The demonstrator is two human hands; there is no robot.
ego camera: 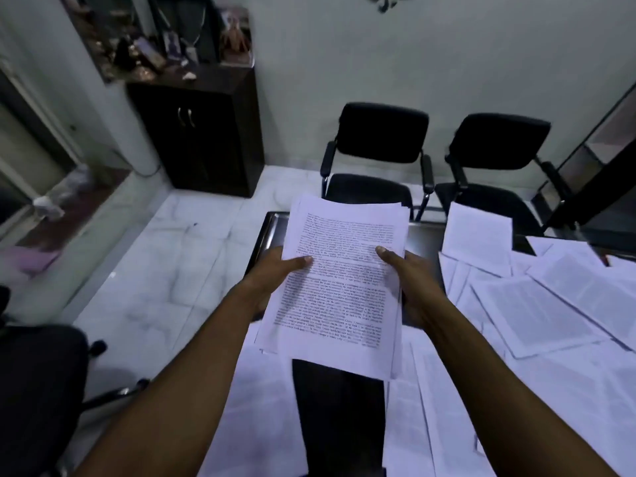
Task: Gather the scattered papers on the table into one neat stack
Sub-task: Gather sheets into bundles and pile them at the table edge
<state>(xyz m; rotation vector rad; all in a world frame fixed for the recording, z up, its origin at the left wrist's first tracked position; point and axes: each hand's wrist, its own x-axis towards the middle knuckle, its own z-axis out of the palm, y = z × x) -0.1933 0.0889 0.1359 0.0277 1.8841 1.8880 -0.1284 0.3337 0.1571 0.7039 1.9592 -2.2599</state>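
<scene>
I hold the stack (339, 287) above the table (339, 418), my left hand (272, 280) and right hand (411, 287) pinching its side edges, thumbs on top, so the uneven sheets can be squared. Loose papers (537, 304) lie scattered right.

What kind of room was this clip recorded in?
Most likely a small office. Printed white paper sheets lie scattered over a dark glossy desk, two black padded visitor armchairs face it, and a dark wooden two-door cabinet stands against the wall.
</scene>
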